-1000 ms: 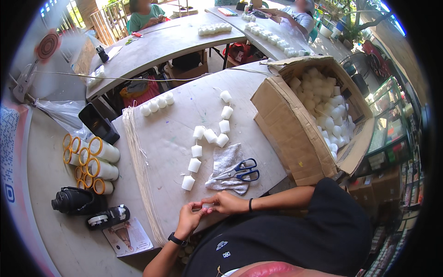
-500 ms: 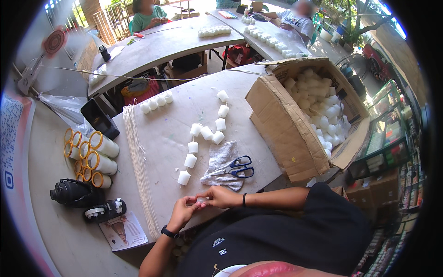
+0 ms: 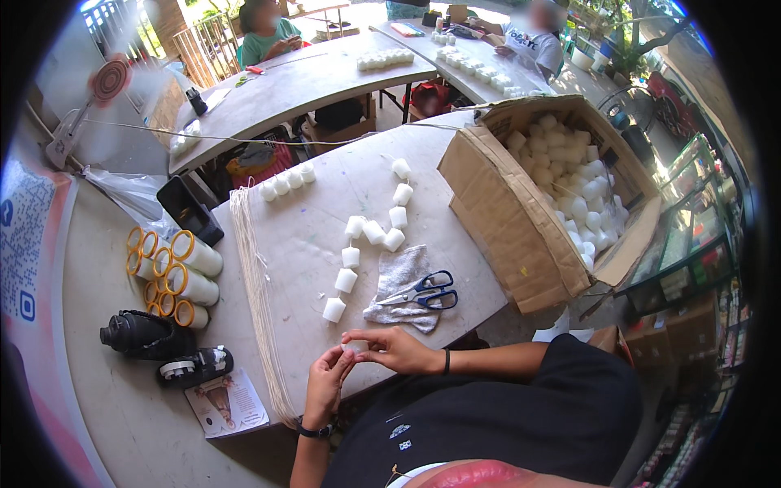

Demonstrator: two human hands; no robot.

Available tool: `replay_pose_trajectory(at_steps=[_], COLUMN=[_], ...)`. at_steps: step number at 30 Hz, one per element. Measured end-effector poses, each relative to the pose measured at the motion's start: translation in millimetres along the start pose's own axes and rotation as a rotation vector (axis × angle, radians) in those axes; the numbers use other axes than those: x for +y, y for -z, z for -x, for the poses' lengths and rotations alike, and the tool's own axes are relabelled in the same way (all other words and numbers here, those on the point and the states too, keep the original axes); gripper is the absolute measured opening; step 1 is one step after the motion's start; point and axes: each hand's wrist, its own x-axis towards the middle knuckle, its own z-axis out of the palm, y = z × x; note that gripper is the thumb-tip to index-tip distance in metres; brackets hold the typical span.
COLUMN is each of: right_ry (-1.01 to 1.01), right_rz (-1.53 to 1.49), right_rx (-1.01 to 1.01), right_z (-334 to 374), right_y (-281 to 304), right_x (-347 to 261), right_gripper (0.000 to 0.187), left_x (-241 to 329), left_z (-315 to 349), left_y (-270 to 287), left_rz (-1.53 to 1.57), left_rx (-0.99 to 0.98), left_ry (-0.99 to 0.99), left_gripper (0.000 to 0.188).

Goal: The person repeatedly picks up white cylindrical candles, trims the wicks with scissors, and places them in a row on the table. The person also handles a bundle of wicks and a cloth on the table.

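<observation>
Close to the table's front edge, my left hand (image 3: 327,381) and my right hand (image 3: 400,350) meet around a small white votive candle (image 3: 355,346). The fingers of both hands are closed on it and partly cover it. Just beyond them, a line of similar white candles (image 3: 345,281) bends across the table, apparently joined by a thin wick. To its right lies a grey-white cloth (image 3: 400,262) with blue-handled scissors (image 3: 435,299) resting on top. A long bundle of pale wick strings (image 3: 259,301) stretches along the left, with a short row of candles (image 3: 288,182) near its far end.
A large cardboard box (image 3: 508,220) full of white candles stands at the right. Left are orange-rimmed white tubes (image 3: 193,285), a black bottle (image 3: 140,334), a printed leaflet (image 3: 226,404) and a black case (image 3: 187,211). Two people sit at the far tables (image 3: 309,77), where more candles stand.
The whole view has shifted slightly, so the table things appear a little further right. Both hands still hold the candle, and my left hand is turned more upright.
</observation>
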Motion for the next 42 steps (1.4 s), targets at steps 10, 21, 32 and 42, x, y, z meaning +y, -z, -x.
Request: replay_pose_trajectory(at_steps=[10, 21, 32, 42], right_ry=[0.222, -0.044, 0.219, 0.192], right_rz=[0.074, -0.955, -1.635, -1.819], right_rx=[0.025, -0.037, -0.284, -0.301], right_z=[-29, -87, -115, -120], right_y=[4, 76, 137, 128], right_x=[-10, -29, -52, -52], right_gripper=[0.044, 0.045, 0.045, 0.042], left_x=[9, 20, -46, -61], left_z=[-8, -3, 7, 4], left_y=[-12, -24, 6, 18], left_rz=[-0.126, 0.146, -0.725, -0.665], left_rx=[0.112, 0.066, 0.485, 0.544], left_ry=[-0.217, -0.307, -0.61, -0.726], left_gripper=[0.034, 0.048, 0.016, 0.023])
